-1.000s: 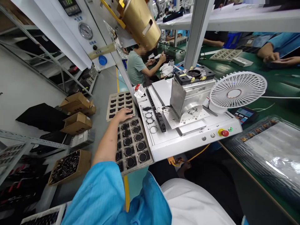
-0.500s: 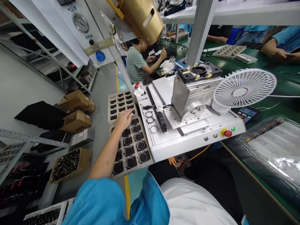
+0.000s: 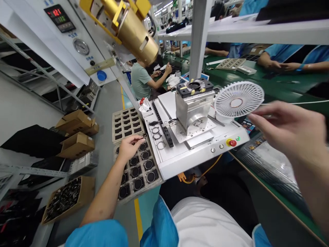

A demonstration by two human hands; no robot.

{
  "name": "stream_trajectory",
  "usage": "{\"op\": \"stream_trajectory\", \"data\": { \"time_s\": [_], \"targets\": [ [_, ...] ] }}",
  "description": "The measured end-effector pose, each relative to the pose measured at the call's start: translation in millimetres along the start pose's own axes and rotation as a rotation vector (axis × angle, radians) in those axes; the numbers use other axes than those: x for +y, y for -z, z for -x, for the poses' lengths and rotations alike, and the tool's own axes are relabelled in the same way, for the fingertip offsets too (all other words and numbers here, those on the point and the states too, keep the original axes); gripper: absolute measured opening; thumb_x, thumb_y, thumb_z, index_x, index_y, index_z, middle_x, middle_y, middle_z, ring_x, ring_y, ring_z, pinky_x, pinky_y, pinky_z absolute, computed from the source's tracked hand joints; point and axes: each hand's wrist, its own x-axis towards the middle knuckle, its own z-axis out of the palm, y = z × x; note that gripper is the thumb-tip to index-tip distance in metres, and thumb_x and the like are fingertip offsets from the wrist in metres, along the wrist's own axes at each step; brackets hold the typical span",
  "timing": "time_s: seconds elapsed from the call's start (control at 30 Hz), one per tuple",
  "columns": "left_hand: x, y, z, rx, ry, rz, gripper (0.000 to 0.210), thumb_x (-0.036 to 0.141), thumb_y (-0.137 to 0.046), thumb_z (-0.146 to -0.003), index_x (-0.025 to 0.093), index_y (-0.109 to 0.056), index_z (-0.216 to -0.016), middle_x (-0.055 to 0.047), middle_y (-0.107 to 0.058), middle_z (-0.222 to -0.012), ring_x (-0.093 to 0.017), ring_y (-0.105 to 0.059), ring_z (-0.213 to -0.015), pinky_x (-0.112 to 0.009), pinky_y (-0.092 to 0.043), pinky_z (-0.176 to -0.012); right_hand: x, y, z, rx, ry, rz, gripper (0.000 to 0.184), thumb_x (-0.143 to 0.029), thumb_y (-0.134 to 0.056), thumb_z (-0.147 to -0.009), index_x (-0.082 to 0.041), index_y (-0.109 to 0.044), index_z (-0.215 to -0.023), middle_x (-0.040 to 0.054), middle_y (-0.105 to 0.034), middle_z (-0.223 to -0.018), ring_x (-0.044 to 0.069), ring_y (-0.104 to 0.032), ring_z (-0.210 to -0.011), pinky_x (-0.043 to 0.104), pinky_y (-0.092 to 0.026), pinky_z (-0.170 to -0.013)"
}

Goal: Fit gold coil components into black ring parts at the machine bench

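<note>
My left hand (image 3: 130,148) is over the upper end of a pale tray (image 3: 156,183) of round black parts (image 3: 138,184). Its thumb and fingertips are pinched together at a tray pocket, and a small dark bit shows by the tips. What it grips is too small to name. My right hand (image 3: 290,128) is raised at the right, in front of the white fan (image 3: 239,99), its fingers bent and smeared by motion. Whether it holds anything I cannot make out. A metal fixture (image 3: 194,109) with a black top plate stands on the white machine bed (image 3: 174,161).
A second tray (image 3: 120,137) with dark cut-outs adjoins the first. Thin rings (image 3: 157,136) lie on the bed's left side. A gold cylinder (image 3: 138,39) hangs above. A red button (image 3: 232,143) is on the front edge. Several people sit at green tables beyond.
My left hand has gone from spread fingers over the tray to a pinch at its upper end. My right hand has come into view. The view has shifted, showing more on the right.
</note>
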Motion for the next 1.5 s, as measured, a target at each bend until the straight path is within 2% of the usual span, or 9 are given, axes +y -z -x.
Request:
{"op": "stream_trajectory", "data": {
  "time_s": [0.23, 0.37, 0.5, 0.77, 0.93, 1.07, 1.2, 1.33, 1.5],
  "targets": [
    [99, 9.4, 2, 0.058, -0.447, 0.259, 0.01, 0.032, -0.074, -0.087, 0.022, -0.073, -0.085, -0.006, -0.075, -0.091, -0.022, -0.072, -0.09, -0.041, -0.062, -0.086, -52, -63, -131, -0.369, 0.477, -0.152, 0.028, -0.024, -0.078, -0.079, -0.02, -0.076, -0.107, 0.0092, -0.069, -0.115, 0.027, -0.063, -0.111, 0.043, -0.054, -0.096],
    [137, 13.9, -5, 0.093, -0.568, 0.356, 0.012, 0.031, -0.073, -0.088, 0.023, -0.072, -0.079, -0.008, -0.075, -0.108, -0.024, -0.072, -0.101, -0.042, -0.062, -0.088, -58, -89, -172, -0.684, 0.574, -0.176, 0.023, -0.029, -0.086, -0.072, -0.023, -0.079, -0.093, 0.0011, -0.072, -0.086, 0.021, -0.068, -0.083, 0.039, -0.057, -0.088],
    [158, 11.9, -19, 0.102, -0.568, 0.416, 0.023, 0.041, -0.07, -0.089, 0.022, -0.069, -0.076, -0.01, -0.077, -0.114, -0.027, -0.073, -0.107, -0.046, -0.061, -0.092, -62, -91, -179, -0.687, 0.538, -0.242, 0.027, -0.031, -0.09, -0.065, -0.021, -0.079, -0.088, 0.0008, -0.072, -0.084, 0.02, -0.068, -0.08, 0.039, -0.058, -0.089],
    [219, -41.3, -112, 0.165, -0.651, 0.12, 0.013, 0.031, -0.069, -0.089, 0.02, -0.075, -0.084, -0.005, -0.081, -0.104, -0.024, -0.075, -0.106, -0.038, -0.055, -0.1, -37, -70, -122, -0.169, 0.244, -0.561, 0.038, -0.037, -0.076, -0.08, -0.017, -0.068, -0.112, 0.0109, -0.072, -0.112, 0.025, -0.069, -0.106, 0.043, -0.057, -0.097],
    [240, -52.1, -146, -0.122, -0.661, -0.024, 0.032, 0.044, -0.062, -0.095, 0.019, -0.076, -0.081, -0.007, -0.081, -0.099, -0.026, -0.075, -0.102, -0.036, -0.056, -0.093, 5, -32, -46, -0.152, 0.021, -0.639, 0.04, -0.04, -0.082, -0.076, -0.02, -0.066, -0.108, 0.0114, -0.074, -0.112, 0.029, -0.07, -0.108, 0.048, -0.057, -0.098],
    [231, -44.2, -139, -0.263, -0.72, -0.115, 0.061, 0.064, -0.073, -0.081, 0.017, -0.071, -0.119, -0.014, -0.068, -0.139, -0.036, -0.06, -0.133, -0.047, -0.045, -0.113, 60, -8, 22, -0.201, -0.306, -0.559, 0.051, -0.047, -0.083, -0.074, -0.02, -0.065, -0.113, 0.0118, -0.075, -0.106, 0.03, -0.072, -0.102, 0.045, -0.059, -0.09],
    [220, -41.8, -134, -0.324, -0.764, -0.142, 0.083, 0.072, -0.07, -0.079, 0.016, -0.057, -0.14, -0.019, -0.048, -0.158, -0.038, -0.036, -0.153, -0.056, -0.03, -0.124, 109, -15, 69, -0.426, -0.582, -0.238, 0.073, -0.04, -0.074, -0.081, -0.013, -0.049, -0.145, 0.0092, -0.077, -0.09, 0.027, -0.073, -0.082, 0.037, -0.058, -0.074],
    [207, -38.5, -109, -0.189, -0.797, 0.003, 0.083, 0.069, -0.066, -0.084, 0.022, -0.048, -0.149, -0.017, -0.042, -0.163, -0.036, -0.034, -0.154, -0.057, -0.029, -0.124, 123, -36, 88, -0.613, -0.507, 0.112, 0.083, -0.035, -0.066, -0.087, -0.012, -0.034, -0.16, 0.0053, -0.076, -0.088, 0.026, -0.072, -0.081, 0.034, -0.052, -0.074],
    [161, -50.4, -11, -0.037, -0.792, 0.291, 0.052, 0.047, -0.074, -0.089, 0.028, -0.062, -0.136, -0.011, -0.063, -0.144, -0.031, -0.057, -0.137, -0.055, -0.044, -0.117, 113, -44, 91, -0.705, -0.399, 0.421, 0.079, -0.037, -0.06, -0.091, -0.014, -0.034, -0.162, 0.0107, -0.077, -0.105, 0.033, -0.072, -0.096, 0.037, -0.048, -0.079]
  ]
}}
